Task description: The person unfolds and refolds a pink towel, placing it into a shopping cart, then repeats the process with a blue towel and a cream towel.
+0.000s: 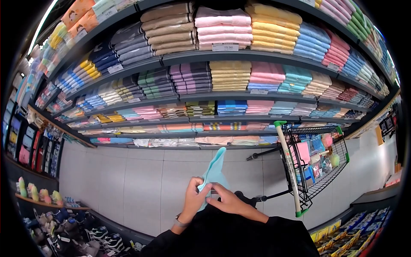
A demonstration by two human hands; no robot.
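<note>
A light teal towel [217, 168] hangs in front of my body, partly folded, with one corner pointing up. My left hand [193, 198] is closed on its left edge, a watch or band around the wrist. My right hand [227, 200] grips the same towel from the right, its fingers close to those of the left. Some of the cloth is hidden behind both hands.
Shelves [195, 57] of folded, stacked towels with price tags span the front. To the right stands a shopping cart [317, 188] with goods inside. Shoes [92, 246] lie at lower left, and packaged goods [349, 235] at lower right. Grey tiles [141, 180] cover the floor.
</note>
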